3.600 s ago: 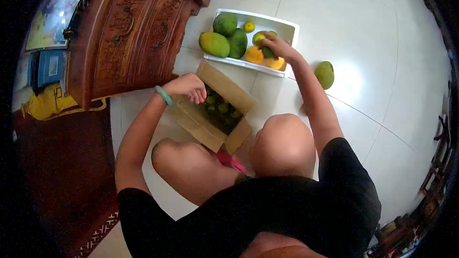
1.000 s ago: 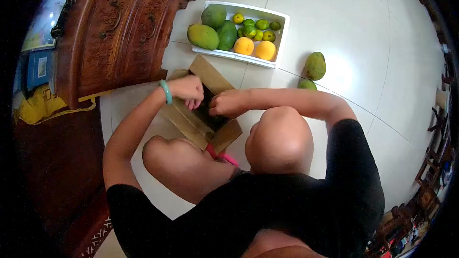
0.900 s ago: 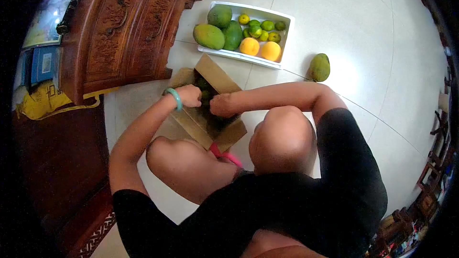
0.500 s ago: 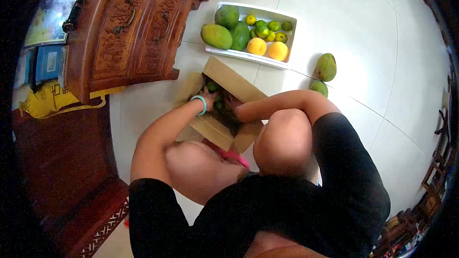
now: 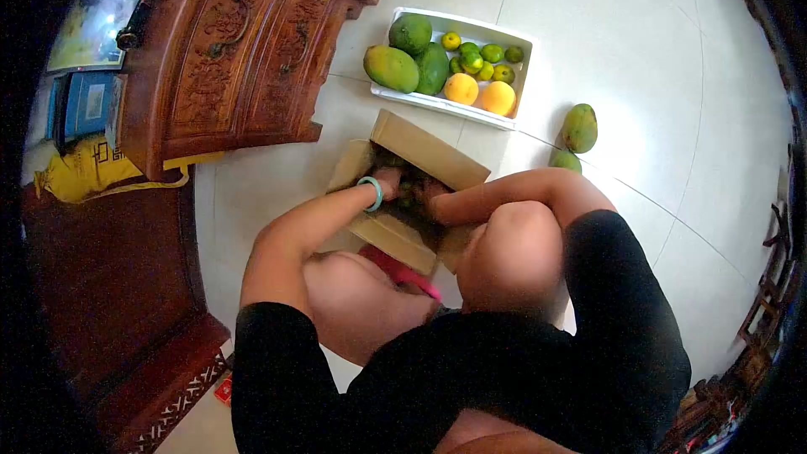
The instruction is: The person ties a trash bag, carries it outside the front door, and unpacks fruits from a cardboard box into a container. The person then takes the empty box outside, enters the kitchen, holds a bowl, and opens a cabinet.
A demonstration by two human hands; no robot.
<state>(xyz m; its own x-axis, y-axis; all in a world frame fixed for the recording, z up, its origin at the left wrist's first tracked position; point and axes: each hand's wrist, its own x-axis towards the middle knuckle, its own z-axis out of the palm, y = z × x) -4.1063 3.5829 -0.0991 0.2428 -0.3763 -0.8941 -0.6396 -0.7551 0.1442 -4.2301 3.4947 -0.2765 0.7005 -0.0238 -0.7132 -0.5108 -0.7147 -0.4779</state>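
Both my hands reach down into an open cardboard box [image 5: 430, 148] on the floor between my legs. My left hand [image 5: 388, 180], with a pale green bangle [image 5: 372, 193] at the wrist, is inside by the left wall. Across from it, my right hand [image 5: 433, 194] dips in near the right wall. The fingers of both hands are lost in the dark interior, so what they hold, if anything, is hidden. Small green fruit [image 5: 407, 201] shows dimly between the hands.
Beyond the box stands a white foam tray [image 5: 458, 106] with large green and yellow-green fruits, two orange-yellow fruits [image 5: 461, 88] and several small green citrus. Two green fruits [image 5: 580, 128] lie on the tiles at right. A carved wooden cabinet [image 5: 244, 76] borders the left.
The view has shifted slightly, so the scene sits lower and further right. My left hand appears deeper in the box, and less of the green fruit inside shows now.
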